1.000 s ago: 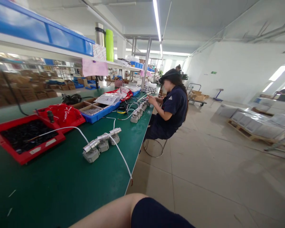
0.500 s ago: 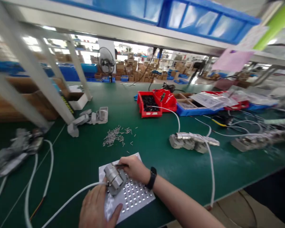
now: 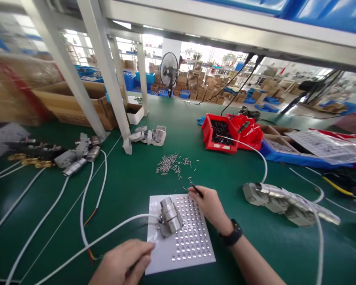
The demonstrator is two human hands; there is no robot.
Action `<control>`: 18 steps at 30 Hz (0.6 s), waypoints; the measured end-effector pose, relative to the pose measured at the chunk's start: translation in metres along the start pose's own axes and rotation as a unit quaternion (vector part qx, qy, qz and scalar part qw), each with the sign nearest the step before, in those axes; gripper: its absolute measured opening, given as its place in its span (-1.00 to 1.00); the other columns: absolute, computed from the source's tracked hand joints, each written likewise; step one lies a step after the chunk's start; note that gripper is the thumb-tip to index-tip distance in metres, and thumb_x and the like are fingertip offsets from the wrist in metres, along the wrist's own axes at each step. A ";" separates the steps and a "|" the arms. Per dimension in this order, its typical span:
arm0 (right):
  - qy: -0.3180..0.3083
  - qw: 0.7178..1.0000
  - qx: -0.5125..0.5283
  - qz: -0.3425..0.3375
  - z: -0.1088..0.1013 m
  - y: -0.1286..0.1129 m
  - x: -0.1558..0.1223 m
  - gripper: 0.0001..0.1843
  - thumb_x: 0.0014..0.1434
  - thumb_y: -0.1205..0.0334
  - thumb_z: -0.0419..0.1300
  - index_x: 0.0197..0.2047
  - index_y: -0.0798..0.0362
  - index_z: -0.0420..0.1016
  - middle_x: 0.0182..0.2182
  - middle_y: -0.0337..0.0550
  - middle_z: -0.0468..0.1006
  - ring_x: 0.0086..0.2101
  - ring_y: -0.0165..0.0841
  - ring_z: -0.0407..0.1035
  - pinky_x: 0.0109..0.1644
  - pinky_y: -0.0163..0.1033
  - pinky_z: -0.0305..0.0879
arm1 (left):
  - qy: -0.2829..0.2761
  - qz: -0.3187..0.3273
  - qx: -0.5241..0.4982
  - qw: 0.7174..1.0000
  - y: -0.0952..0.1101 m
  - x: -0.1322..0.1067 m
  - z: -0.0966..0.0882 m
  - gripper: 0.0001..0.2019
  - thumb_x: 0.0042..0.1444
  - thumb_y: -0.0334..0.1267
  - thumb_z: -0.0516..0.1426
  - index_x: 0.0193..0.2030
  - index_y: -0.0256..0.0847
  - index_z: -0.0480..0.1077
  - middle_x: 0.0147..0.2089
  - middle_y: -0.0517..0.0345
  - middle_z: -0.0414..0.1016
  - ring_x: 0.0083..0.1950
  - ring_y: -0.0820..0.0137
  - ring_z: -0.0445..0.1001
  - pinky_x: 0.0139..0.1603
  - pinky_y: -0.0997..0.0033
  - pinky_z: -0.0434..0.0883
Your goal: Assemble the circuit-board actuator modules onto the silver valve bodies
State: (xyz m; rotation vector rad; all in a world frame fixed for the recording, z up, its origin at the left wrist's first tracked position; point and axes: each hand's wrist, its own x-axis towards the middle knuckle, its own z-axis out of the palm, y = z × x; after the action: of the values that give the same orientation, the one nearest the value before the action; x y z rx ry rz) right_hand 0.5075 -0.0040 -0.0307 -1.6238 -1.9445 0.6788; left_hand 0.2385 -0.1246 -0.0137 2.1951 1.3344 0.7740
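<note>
Silver cylindrical metal unit (image 3: 170, 218) with a white cable (image 3: 115, 229) sits on a white square dimpled plate (image 3: 192, 245), left of the plate's middle, all on the green bench mat (image 3: 130, 186). Right hand (image 3: 210, 206) is closed in a pinch on a thin dark tool (image 3: 196, 191), its tip just past the plate's far edge. A loose pile of small silver pins (image 3: 169, 164) lies near, beyond it. Left hand (image 3: 121, 263) is at the plate's near-left corner, fingers curled and fingertips touching the corner. Can't tell if it grips anything.

Handling, my read: the unit looks solid, probably heavy for its size, rigid, with a smooth round barrel that could slip. Best held across the barrel sides or the flat base, not by the cable, which is limp and would drag. The plate looks thin and light and may slide.

A red plastic bin (image 3: 219, 132) of black parts and a row of similar silver assemblies (image 3: 284, 202) are well apart to the right.
</note>
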 end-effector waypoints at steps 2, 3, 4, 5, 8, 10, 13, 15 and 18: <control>0.040 0.996 -0.056 0.061 -0.001 0.009 0.019 -0.96 0.18 0.31 0.22 -0.29 0.07 0.51 -0.34 -0.17 0.56 -0.31 -0.30 0.44 -0.26 -0.31 0.28 | -0.034 -0.095 -0.058 0.993 0.006 0.014 -0.037 -0.62 0.29 -0.11 -0.14 -0.35 -0.12 0.44 -0.43 0.23 0.50 -0.45 0.44 0.47 -0.43 0.58 0.41; 0.046 0.994 -0.071 0.072 0.000 0.013 0.028 -0.94 0.14 0.29 0.26 -0.31 0.09 0.49 -0.34 -0.14 0.54 -0.32 -0.27 0.43 -0.29 -0.29 0.25 | -0.029 -0.136 -0.054 0.989 0.006 0.029 -0.052 -0.61 0.29 -0.08 -0.14 -0.36 -0.15 0.42 -0.45 0.21 0.48 -0.46 0.43 0.45 -0.45 0.55 0.39; 0.045 0.993 -0.082 0.076 0.003 0.015 0.037 -0.91 0.11 0.28 0.29 -0.34 0.10 0.47 -0.36 -0.12 0.52 -0.34 -0.25 0.42 -0.32 -0.28 0.22 | -0.021 -0.159 -0.034 0.987 0.003 0.047 -0.063 -0.63 0.27 -0.06 -0.11 -0.31 -0.17 0.42 -0.43 0.19 0.48 -0.44 0.40 0.45 -0.44 0.52 0.39; 0.041 0.992 -0.092 0.080 0.006 0.016 0.044 -0.89 0.08 0.29 0.31 -0.39 0.10 0.45 -0.38 -0.12 0.51 -0.36 -0.25 0.41 -0.36 -0.28 0.19 | -0.016 -0.167 -0.007 0.986 -0.002 0.070 -0.070 -0.66 0.26 -0.06 -0.08 -0.25 -0.19 0.42 -0.38 0.17 0.49 -0.39 0.37 0.46 -0.39 0.48 0.39; 0.023 0.990 -0.113 0.079 0.015 0.013 0.056 -0.83 0.08 0.39 0.28 -0.49 0.08 0.39 -0.45 -0.15 0.46 -0.41 -0.28 0.39 -0.40 -0.30 0.11 | -0.043 -0.193 0.089 0.976 -0.028 0.142 -0.062 -0.77 0.21 -0.20 0.00 -0.19 -0.25 0.43 -0.24 0.08 0.53 -0.22 0.32 0.49 -0.23 0.43 0.40; 0.015 0.990 -0.118 0.069 0.017 0.009 0.057 -0.81 0.10 0.44 0.23 -0.50 0.08 0.36 -0.46 -0.14 0.45 -0.41 -0.29 0.39 -0.40 -0.30 0.10 | -0.052 -0.218 0.121 0.967 -0.047 0.182 -0.043 -0.83 0.17 -0.27 0.08 -0.23 -0.30 0.45 -0.22 0.02 0.53 -0.16 0.30 0.49 -0.16 0.39 0.40; 0.015 0.993 -0.110 0.048 0.011 0.004 0.050 -0.82 0.11 0.48 0.16 -0.47 0.08 0.32 -0.40 -0.10 0.45 -0.38 -0.29 0.39 -0.37 -0.29 0.13 | -0.082 -0.259 0.163 0.948 -0.062 0.215 -0.017 -0.83 0.17 -0.22 0.15 -0.25 -0.32 0.43 -0.22 0.04 0.50 -0.17 0.32 0.48 -0.11 0.26 0.43; 0.008 0.995 -0.094 0.030 0.004 0.002 0.037 -0.85 0.15 0.44 0.11 -0.43 0.07 0.30 -0.40 -0.12 0.45 -0.39 -0.30 0.37 -0.36 -0.29 0.17 | -0.095 -0.278 0.184 0.938 -0.064 0.221 -0.006 -0.81 0.19 -0.20 0.15 -0.19 -0.32 0.41 -0.18 0.06 0.47 -0.16 0.33 0.47 -0.11 0.22 0.45; 0.009 0.999 0.022 -0.023 -0.003 -0.001 0.007 -0.92 0.18 0.27 0.05 -0.28 0.06 0.33 -0.41 -0.17 0.45 -0.39 -0.29 0.37 -0.33 -0.27 0.26 | -0.100 -0.290 0.203 0.930 -0.060 0.220 0.002 -0.80 0.20 -0.21 0.14 -0.13 -0.31 0.39 -0.12 0.04 0.45 -0.11 0.31 0.46 -0.09 0.21 0.45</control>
State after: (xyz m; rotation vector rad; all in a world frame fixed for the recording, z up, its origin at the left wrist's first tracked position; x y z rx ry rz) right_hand 0.5072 0.0023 -0.0274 -1.5496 -1.9340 0.6823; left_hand 0.2832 0.0987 -0.0036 1.9073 2.0219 0.0502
